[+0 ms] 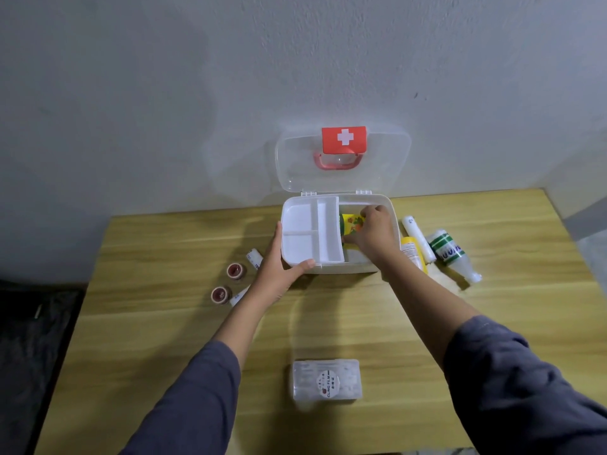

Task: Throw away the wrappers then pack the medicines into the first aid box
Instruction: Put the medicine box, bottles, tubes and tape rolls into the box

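Inside the first aid box (341, 267), beside its white tray (299, 244), my right grip (372, 233) is closed on a yellow packet (351, 221); my left grip (279, 267) clasps the box's corner. Packing seems barely begun: tape rolls (235, 270) and bottles (448, 249) wait on the table (164, 257). I see no wrappers.

The right hand (371, 234) covers much of the yellow packet (353, 223), whose print is unreadable.

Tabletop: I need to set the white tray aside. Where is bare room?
Bare table lies between the first aid box and the cling film box. Crowded beside the first aid box: bottles right, tape rolls left.
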Demonstrator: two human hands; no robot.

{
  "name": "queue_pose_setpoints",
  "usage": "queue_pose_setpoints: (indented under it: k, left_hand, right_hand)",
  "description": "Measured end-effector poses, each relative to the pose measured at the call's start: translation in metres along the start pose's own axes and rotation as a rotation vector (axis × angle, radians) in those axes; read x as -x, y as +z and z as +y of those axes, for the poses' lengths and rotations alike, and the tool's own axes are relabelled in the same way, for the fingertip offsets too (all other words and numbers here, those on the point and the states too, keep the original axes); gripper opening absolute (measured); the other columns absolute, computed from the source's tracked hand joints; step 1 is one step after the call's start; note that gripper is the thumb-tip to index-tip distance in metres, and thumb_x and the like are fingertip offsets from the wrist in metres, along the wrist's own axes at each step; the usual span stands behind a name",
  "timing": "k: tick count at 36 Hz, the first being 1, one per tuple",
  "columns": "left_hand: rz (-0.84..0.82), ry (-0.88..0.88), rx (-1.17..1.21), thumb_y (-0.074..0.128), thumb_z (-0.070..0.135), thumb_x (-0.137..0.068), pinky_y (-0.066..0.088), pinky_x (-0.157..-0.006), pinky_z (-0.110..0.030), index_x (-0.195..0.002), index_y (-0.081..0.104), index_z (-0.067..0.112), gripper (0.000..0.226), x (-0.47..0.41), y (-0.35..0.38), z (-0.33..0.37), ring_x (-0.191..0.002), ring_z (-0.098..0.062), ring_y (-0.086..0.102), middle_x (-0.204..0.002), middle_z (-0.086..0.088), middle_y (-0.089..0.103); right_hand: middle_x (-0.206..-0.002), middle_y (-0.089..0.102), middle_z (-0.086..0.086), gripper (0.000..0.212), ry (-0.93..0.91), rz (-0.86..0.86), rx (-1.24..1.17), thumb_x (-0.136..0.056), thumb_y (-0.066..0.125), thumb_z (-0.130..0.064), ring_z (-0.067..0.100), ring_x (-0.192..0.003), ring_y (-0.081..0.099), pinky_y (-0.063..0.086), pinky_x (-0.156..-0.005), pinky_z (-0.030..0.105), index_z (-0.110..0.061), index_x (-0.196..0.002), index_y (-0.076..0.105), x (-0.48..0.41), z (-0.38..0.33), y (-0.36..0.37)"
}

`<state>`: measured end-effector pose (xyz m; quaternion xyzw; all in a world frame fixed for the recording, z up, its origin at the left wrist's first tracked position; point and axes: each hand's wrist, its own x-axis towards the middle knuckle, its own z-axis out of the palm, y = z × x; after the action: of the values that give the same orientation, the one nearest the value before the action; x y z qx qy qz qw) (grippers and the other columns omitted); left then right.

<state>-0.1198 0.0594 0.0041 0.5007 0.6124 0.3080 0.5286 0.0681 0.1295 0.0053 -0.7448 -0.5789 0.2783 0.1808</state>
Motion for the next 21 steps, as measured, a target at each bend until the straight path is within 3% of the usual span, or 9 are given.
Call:
queue_pose_setpoints:
  k: [8, 11, 14, 21]
  left_hand:
    - [0.004, -0.002, 0.0, 0.071, 0.025, -0.08, 0.018, -0.104, -0.018, -0.148, 0.0, 0.028, 0.098, -0.001, 0.001, -0.001, -0.139, -0.003, 0.016, -0.155, 0.011, 0.013]
    - [0.007, -0.003, 0.0, 0.071, 0.024, -0.08, 0.018, -0.105, -0.018, -0.148, -0.001, 0.028, 0.098, -0.002, 0.0, -0.002, -0.141, -0.005, 0.014, -0.155, 0.011, 0.013]
    - [0.003, 0.002, -0.009, 0.072, 0.026, -0.079, 0.017, -0.108, -0.022, -0.148, -0.001, 0.028, 0.1, -0.004, -0.001, -0.004, -0.142, -0.007, 0.013, -0.156, 0.01, 0.011]
    - [0.001, 0.022, -0.032, 0.071, 0.024, -0.08, 0.016, -0.111, -0.025, -0.148, -0.002, 0.021, 0.1, -0.004, -0.002, 0.0, -0.143, -0.011, 0.012, -0.157, 0.004, 0.009]
  right_hand:
    - [-0.129, 0.046, 0.015, 0.043, -0.029, 0.018, -0.06, -0.079, 0.061, 0.001, 0.032, -0.104, 0.054, 0.043, -0.082, 0.032, -0.001, -0.122, 0.052, -0.005, -0.008, 0.014]
    - [-0.128, 0.046, 0.015, 0.053, -0.048, -0.015, -0.104, -0.074, 0.069, 0.0, 0.03, -0.108, 0.054, 0.041, -0.083, 0.027, 0.0, -0.124, 0.052, -0.008, -0.004, 0.013]
    - [-0.129, 0.048, 0.016, 0.063, -0.073, -0.036, -0.106, -0.069, 0.078, -0.011, 0.03, -0.114, 0.052, 0.042, -0.093, 0.031, 0.0, -0.125, 0.051, -0.007, 0.001, 0.006]
    - [-0.119, 0.056, 0.015, 0.047, -0.152, 0.127, -0.223, -0.076, 0.074, -0.016, 0.026, -0.108, 0.056, 0.048, -0.094, 0.039, -0.001, -0.117, 0.057, 0.031, 0.012, -0.017]
